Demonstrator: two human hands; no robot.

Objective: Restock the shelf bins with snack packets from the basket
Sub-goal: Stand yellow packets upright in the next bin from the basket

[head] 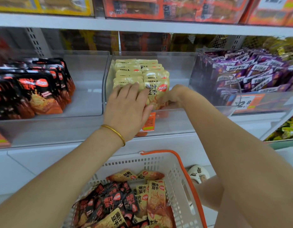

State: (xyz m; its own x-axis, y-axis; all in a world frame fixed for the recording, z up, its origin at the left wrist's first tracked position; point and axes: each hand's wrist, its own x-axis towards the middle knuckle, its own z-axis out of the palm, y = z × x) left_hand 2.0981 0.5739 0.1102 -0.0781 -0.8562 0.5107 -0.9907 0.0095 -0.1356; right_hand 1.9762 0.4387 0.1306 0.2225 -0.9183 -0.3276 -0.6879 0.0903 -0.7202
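Rows of yellow snack packets (139,71) stand in the clear middle shelf bin (180,69). My left hand (127,104), with a gold bangle on the wrist, lies flat with straight fingers on the front left packets. My right hand (173,96) grips the lower right side of the front yellow packet (156,91); its fingertips are hidden behind the packet. Below, a white basket (142,160) with an orange handle holds several black packets (109,203) and yellow packets (157,193).
The left bin holds black packets (40,91), with free room on its right side. The right bin is heaped with purple packets (257,71). Price tags (244,102) hang on the shelf front. A foot in a white shoe (198,174) stands beside the basket.
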